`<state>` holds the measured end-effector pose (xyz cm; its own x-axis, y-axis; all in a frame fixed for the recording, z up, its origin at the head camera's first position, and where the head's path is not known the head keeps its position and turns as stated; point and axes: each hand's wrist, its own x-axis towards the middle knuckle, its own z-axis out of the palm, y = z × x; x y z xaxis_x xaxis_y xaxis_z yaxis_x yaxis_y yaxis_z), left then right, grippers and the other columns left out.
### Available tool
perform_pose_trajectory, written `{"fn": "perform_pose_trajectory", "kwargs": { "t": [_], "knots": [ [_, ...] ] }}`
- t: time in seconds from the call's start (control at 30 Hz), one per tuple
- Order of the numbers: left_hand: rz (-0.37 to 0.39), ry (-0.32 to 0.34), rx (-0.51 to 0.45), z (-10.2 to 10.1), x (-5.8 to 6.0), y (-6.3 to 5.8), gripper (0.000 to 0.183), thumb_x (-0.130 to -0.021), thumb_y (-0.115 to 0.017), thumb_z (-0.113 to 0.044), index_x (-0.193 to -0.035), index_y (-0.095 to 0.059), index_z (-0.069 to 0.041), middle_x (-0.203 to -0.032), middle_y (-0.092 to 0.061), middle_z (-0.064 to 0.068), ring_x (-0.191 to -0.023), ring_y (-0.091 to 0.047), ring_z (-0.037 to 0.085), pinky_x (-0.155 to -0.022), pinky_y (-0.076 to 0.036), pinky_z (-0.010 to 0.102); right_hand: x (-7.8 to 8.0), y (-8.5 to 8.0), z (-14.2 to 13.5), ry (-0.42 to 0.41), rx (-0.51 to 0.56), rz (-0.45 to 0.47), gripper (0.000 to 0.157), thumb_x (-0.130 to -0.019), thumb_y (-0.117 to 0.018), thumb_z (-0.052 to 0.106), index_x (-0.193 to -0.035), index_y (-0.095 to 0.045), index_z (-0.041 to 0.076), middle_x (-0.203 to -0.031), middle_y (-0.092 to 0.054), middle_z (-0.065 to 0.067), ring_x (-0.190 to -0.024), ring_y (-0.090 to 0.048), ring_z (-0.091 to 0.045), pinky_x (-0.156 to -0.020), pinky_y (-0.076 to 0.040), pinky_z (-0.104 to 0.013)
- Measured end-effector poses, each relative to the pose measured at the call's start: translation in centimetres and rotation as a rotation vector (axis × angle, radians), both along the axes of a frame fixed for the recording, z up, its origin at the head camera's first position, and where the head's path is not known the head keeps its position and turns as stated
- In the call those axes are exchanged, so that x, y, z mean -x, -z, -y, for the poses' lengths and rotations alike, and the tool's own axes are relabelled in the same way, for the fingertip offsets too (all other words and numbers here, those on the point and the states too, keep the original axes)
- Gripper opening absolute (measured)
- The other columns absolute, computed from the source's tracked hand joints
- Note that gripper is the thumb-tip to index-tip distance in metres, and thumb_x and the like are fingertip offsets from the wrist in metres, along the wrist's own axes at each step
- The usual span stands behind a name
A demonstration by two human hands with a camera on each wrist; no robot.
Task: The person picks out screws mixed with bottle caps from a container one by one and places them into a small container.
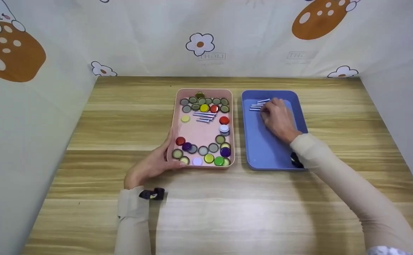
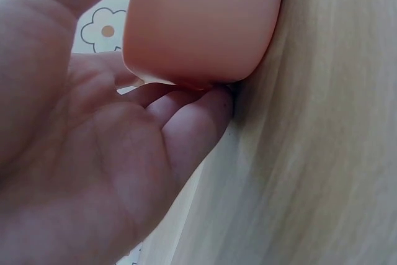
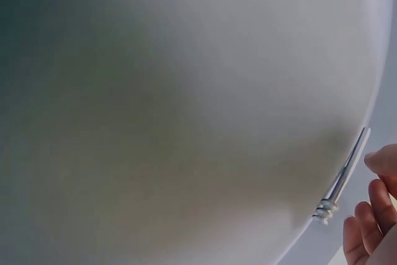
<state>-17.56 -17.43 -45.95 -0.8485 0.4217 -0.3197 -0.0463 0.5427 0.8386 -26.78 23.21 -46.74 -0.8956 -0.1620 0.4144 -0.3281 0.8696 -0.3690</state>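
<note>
My left hand [image 1: 153,163] grips the near left corner of a pink tray [image 1: 169,150], thumb over the front rim and fingers along the side. Close up in the left wrist view, the fingers [image 2: 195,122] bend under the corner of the tray wall [image 2: 198,23]. Inside a blue tray [image 1: 263,148], my right hand [image 1: 281,118] is at a small row of silver metal rods [image 1: 256,107], its fingertips overlapping their right ends. From the right wrist, bent fingers [image 3: 366,221] show beside the rods [image 3: 344,175]; I cannot tell whether they pinch one.
More silver rods [image 1: 204,115] lie in the pink tray among many bottle caps [image 1: 203,150], some plain, others red, yellow, green, purple or white. Both trays stand side by side on a wooden table [image 1: 114,131]. A patterned cloth [image 1: 150,39] hangs behind and at the sides.
</note>
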Motion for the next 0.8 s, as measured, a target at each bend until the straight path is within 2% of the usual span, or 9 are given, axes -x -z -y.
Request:
{"fn": "perform_pose_trajectory", "kwargs": {
  "t": [0.2,0.47,0.6,0.8],
  "knots": [
    [-0.025,0.002,0.032,0.0,0.0,0.0,0.117,-0.085,-0.079,-0.042,-0.159,0.012,-0.037,-0.171,-0.003,0.009,-0.156,-0.017,0.027,-0.128,-0.010,0.051,0.1,-0.1,0.6,-0.032,0.014,-0.018,0.006,-0.084,-0.065,0.000,-0.086,-0.071,-0.001,-0.085,-0.061,-0.019,-0.087,-0.057,-0.040,-0.076,-0.049,-0.052],
    [-0.034,0.007,0.038,-0.1,0.1,0.1,0.117,-0.085,-0.078,-0.042,-0.159,0.012,-0.035,-0.171,-0.006,0.010,-0.155,-0.021,0.027,-0.128,-0.013,0.050,0.1,-0.5,1.2,-0.050,0.016,0.046,0.009,-0.087,-0.068,0.006,-0.091,-0.071,-0.002,-0.091,-0.063,-0.019,-0.089,-0.059,-0.039,-0.084,-0.049,-0.051],
    [-0.019,0.001,0.028,-0.1,0.0,0.0,0.117,-0.085,-0.079,-0.041,-0.159,0.013,-0.038,-0.171,-0.004,0.008,-0.156,-0.018,0.027,-0.128,-0.011,0.050,0.1,-0.7,1.6,-0.053,0.013,0.079,0.012,-0.090,-0.066,0.008,-0.092,-0.070,-0.002,-0.093,-0.064,-0.019,-0.091,-0.060,-0.038,-0.085,-0.050,-0.051],
    [0.004,-0.009,0.027,-0.1,-0.1,-0.1,0.116,-0.086,-0.078,-0.042,-0.157,0.014,-0.044,-0.171,0.002,0.005,-0.157,-0.014,0.027,-0.127,-0.009,0.051,0.0,-1.2,2.3,-0.069,0.028,0.084,0.014,-0.091,-0.064,0.010,-0.094,-0.072,-0.001,-0.094,-0.066,-0.018,-0.091,-0.060,-0.037,-0.082,-0.051,-0.050]
  ]
}}
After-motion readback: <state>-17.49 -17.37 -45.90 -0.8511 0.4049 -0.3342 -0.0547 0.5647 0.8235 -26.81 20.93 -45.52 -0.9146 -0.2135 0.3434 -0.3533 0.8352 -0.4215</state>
